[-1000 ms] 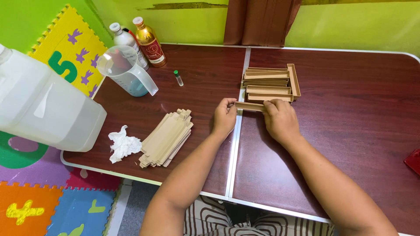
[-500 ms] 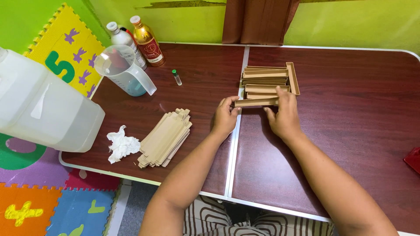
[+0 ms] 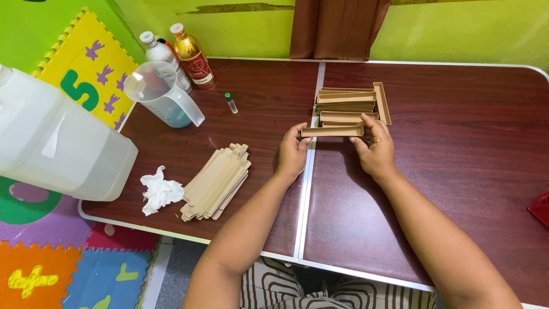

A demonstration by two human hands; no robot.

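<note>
A long, narrow brown cardboard tray (image 3: 331, 131) lies across the table's middle seam, gripped at both ends. My left hand (image 3: 293, 153) pinches its left end and my right hand (image 3: 374, 146) pinches its right end. Just beyond it sits a group of several similar folded cardboard trays (image 3: 349, 103), with one standing along the group's right side. A stack of flat, unfolded cardboard pieces (image 3: 217, 182) lies to the left of my left forearm.
A dark wood-grain table (image 3: 469, 149) holds a crumpled white tissue (image 3: 160, 190), a clear measuring jug (image 3: 163, 94), a small green-capped vial (image 3: 230, 103), two bottles (image 3: 191, 54) and a large white jug (image 3: 54, 143). A red object (image 3: 540, 209) sits at the right edge. Colourful foam mats (image 3: 40, 269) cover the floor.
Both hands have carried the narrow tray slightly farther from me, up against the group of folded trays.
</note>
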